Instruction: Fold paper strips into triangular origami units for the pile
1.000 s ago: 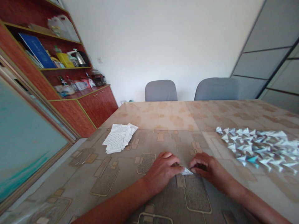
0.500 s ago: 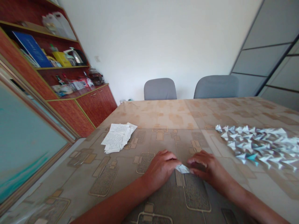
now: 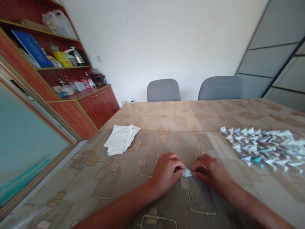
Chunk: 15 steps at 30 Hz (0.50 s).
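Folded piece: a small, white, folded paper piece (image 3: 187, 173) is sitting between the fingertips in the lower middle of the frame; its creases are too small to tell.
Left hand: the left hand (image 3: 166, 171) is pinching the piece's left end, thumb against forefinger.
Right hand: the right hand (image 3: 209, 168) is pinching the right end just as narrowly.
Creasing: thin paper is probably needing light, even pressure, one hand steadying while the other is lining up edges before pressing.
Loose slips: a pile of flat, white, rectangular paper slips (image 3: 120, 140) is lying left of centre.
Finished-looking rows: pointed, white, folded paper shapes (image 3: 253, 148), one partly teal, are standing at the right.
Tabletop: a brown-and-beige patterned cloth (image 3: 133, 183) is lying beneath everything.
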Each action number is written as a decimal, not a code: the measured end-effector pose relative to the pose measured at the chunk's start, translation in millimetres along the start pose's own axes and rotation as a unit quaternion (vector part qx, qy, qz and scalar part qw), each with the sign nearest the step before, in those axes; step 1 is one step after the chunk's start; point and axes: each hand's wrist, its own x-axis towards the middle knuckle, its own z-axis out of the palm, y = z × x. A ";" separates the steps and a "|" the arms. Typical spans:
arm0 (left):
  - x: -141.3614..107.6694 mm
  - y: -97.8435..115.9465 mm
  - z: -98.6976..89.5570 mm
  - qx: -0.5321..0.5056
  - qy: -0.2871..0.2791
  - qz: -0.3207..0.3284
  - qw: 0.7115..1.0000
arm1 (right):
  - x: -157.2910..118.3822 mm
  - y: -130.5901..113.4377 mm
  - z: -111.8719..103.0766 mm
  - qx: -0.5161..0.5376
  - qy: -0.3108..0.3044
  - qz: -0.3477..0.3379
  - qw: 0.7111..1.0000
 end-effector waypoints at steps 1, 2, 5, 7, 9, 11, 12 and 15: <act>-0.3 0.3 0.4 -0.004 0.004 -0.008 1.000 | 0.2 0.7 0.1 0.003 0.001 0.005 1.000; -0.5 0.8 0.6 -0.006 0.006 -0.014 1.000 | 0.4 1.2 0.4 0.006 0.001 0.008 1.000; -0.7 3.5 0.1 -0.006 0.007 -0.027 1.000 | 0.6 1.2 1.5 0.004 0.000 0.016 1.000; -0.4 5.2 -0.7 -0.002 0.010 -0.030 0.999 | 0.7 0.1 2.4 -0.012 0.000 0.023 1.000; 0.0 6.3 -1.2 0.003 0.015 -0.034 0.999 | 0.9 -0.9 3.4 -0.027 0.001 0.032 0.999; 0.1 6.3 -0.9 0.011 0.020 -0.043 0.999 | 1.1 -1.3 4.3 -0.038 0.004 0.044 0.998; 0.1 5.9 -0.4 0.015 0.023 -0.048 0.998 | 1.3 -1.1 4.6 -0.041 0.005 0.050 0.998; -0.5 4.3 1.1 0.028 0.034 -0.060 0.997 | 2.2 0.2 4.9 -0.046 0.007 0.060 0.997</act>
